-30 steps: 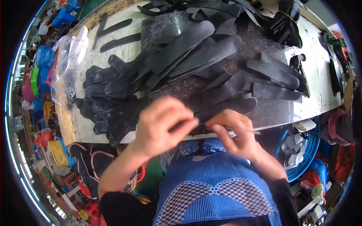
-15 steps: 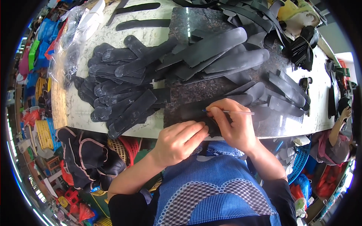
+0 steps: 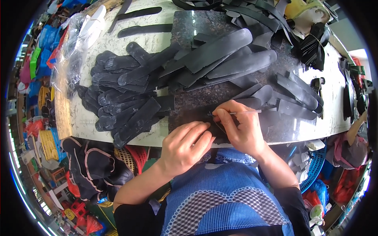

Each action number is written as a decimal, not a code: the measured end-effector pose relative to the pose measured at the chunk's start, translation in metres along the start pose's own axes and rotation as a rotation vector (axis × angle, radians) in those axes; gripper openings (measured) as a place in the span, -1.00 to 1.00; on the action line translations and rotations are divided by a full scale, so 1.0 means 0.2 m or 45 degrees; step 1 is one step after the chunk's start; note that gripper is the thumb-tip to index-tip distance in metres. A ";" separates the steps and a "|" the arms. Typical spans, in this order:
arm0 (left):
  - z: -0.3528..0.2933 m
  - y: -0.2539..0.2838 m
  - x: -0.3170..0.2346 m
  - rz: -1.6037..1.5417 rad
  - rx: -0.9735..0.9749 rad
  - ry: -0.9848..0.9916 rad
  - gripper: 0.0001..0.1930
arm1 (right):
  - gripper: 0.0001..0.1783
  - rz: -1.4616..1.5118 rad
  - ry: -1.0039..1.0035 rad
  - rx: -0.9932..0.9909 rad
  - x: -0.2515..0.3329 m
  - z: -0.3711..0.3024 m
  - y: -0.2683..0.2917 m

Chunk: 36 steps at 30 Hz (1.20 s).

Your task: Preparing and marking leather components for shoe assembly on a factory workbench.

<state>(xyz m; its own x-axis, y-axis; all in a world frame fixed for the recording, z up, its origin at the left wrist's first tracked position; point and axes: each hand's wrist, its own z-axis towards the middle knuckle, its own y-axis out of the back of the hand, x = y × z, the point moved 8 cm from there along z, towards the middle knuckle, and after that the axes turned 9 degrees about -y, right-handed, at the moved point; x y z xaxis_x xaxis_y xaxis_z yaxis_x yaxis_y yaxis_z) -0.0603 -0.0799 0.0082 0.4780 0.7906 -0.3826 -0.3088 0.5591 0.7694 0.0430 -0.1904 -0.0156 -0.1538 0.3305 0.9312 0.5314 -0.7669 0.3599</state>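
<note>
Pen (image 3: 249, 112) is swinging its rear farther away, pinched in right hand (image 3: 241, 125); left hand (image 3: 184, 146) is curling, perhaps pinning a soft-looking dark piece (image 3: 219, 135) between them by its near edge, the surest hold.

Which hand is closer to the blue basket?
Right. In the picture, the right hand is left of the blue basket; the left hand is also left, but farther away.

thin stick (image 3: 248, 112): part-hidden by right hand (image 3: 241, 126) | black scraps (image 3: 256, 15): cut off above
</note>
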 end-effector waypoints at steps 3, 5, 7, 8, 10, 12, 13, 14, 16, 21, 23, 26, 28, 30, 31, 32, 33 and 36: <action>0.01 0.01 0.00 0.012 -0.005 -0.013 -0.79 | -0.91 0.032 -0.035 -0.023 -0.01 0.00 0.01; 0.01 0.01 0.00 0.008 0.001 -0.028 -0.78 | -0.89 0.064 -0.042 -0.029 -0.02 -0.01 0.01; 0.03 0.01 0.00 0.018 0.018 -0.038 -0.77 | -0.82 0.283 -0.127 -0.055 -0.05 -0.03 0.04; 0.03 0.02 0.01 0.020 0.017 -0.042 -0.77 | -0.78 0.472 -0.202 -0.073 -0.06 -0.05 0.07; 0.04 0.03 0.06 -0.010 0.042 -0.012 -0.77 | -0.72 0.652 -0.079 -0.176 -0.04 -0.10 0.19; 0.09 0.02 0.13 -0.096 0.076 0.050 -0.81 | -0.71 0.721 0.107 -0.361 -0.01 -0.18 0.37; 0.12 0.02 0.15 -0.014 0.093 0.068 -0.82 | -0.69 0.750 0.149 -0.393 -0.02 -0.22 0.44; 0.13 0.02 0.17 0.026 0.102 0.119 -0.84 | -0.68 0.779 0.157 -0.449 -0.02 -0.26 0.50; 0.12 0.00 0.20 -0.054 0.116 0.092 -0.85 | -0.66 0.744 0.121 -0.453 -0.05 -0.34 0.58; 0.15 0.03 0.11 -0.108 -0.004 -0.065 -0.83 | -0.65 0.696 0.011 -0.517 -0.13 -0.52 0.63; 0.24 0.08 0.05 -0.141 -0.086 -0.155 -0.83 | -0.65 0.723 -0.016 -0.509 -0.15 -0.56 0.63; 0.47 0.12 -0.03 -0.231 -0.130 -0.220 -0.84 | -0.67 0.732 0.038 -0.500 -0.13 -0.62 0.67; 0.70 0.09 -0.12 -0.234 -0.232 -0.357 -0.85 | -0.69 0.719 0.063 -0.514 -0.12 -0.65 0.69; 0.90 -0.10 -0.19 -0.226 -0.195 -0.494 -0.86 | -0.69 0.679 0.070 -0.519 -0.16 -0.66 0.70; 0.98 -0.24 -0.20 -0.166 -0.012 -0.517 -0.85 | -0.69 0.665 0.042 -0.543 -0.17 -0.67 0.70; 1.02 -0.41 -0.15 -0.225 0.249 -0.495 -0.77 | -0.68 0.663 0.020 -0.547 -0.16 -0.67 0.69; 1.01 -0.45 -0.13 -0.124 0.105 -0.622 -0.75 | -0.69 0.677 -0.028 -0.551 -0.17 -0.66 0.68; 0.93 -0.36 -0.08 -0.199 0.026 -0.526 -0.73 | -0.70 0.592 -0.119 -0.585 -0.26 -0.70 0.71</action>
<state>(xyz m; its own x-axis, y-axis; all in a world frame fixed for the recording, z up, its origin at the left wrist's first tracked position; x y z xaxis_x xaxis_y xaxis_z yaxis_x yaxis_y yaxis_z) 0.1064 -0.1785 0.0539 0.8073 0.5288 -0.2619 -0.1926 0.6556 0.7302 0.0100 -0.3934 -0.0041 0.0901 -0.0612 0.9941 0.1124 -0.9911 -0.0712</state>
